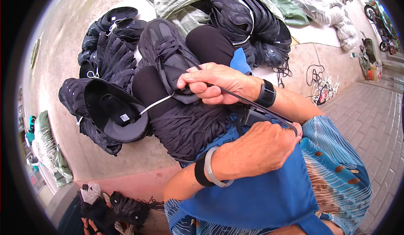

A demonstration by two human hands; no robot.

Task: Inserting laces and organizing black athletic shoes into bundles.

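A dark grey lace-up sneaker [162, 43] rests between two rounded black shapes that look like my knees. My right hand [214, 83], with a black watch on its wrist, pinches a dark shoelace [237, 96] beside the shoe's opening. Nearer me and farther right, my left hand [269, 144] is closed in a fist round the same lace, which runs taut between both hands. A pale bangle and a black band circle the left wrist. Under the shoe a thick bundle of dark laces [189, 127] lies over my lap and blue apron [261, 193].
Tied bunches of black shoes [111, 49] stand at the left, one large shoe [115, 110] showing its opening. More bundled shoes [252, 24] lie beyond, by green sacks [290, 7]. A tangle of laces [324, 85] lies right. Another person's hands [90, 224] show lower left.
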